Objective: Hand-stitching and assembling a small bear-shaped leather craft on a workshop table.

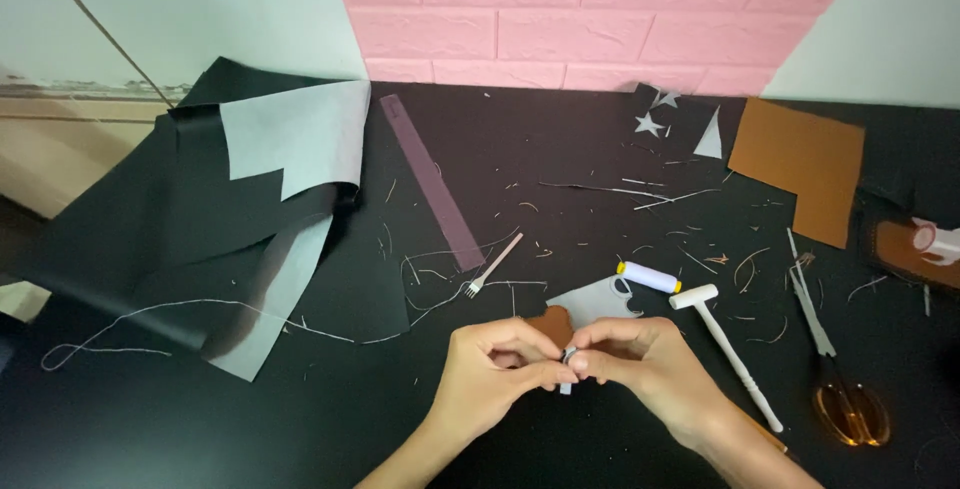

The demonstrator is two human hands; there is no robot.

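Left hand [490, 369]: fingers pinched on a small grey piece [567, 357].
Right hand [640, 361]: fingers pinched on the same piece, fingertips meeting the left's.
Piece: held between both hands, just above the black counter [560, 149].
Nearby: white mallet [725, 347], thread spool [648, 277], brown leather scrap [553, 325].

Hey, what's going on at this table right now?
A person is working at a black-covered table scattered with thread scraps. Both hands meet at the near edge: the left hand and right hand pinch a small grey piece between their fingertips, over a brown leather scrap. Just beyond lie a grey cut-out, a white thread spool and a white mallet. Scissors lie to the right, and a pronged tool and ruler to the left.
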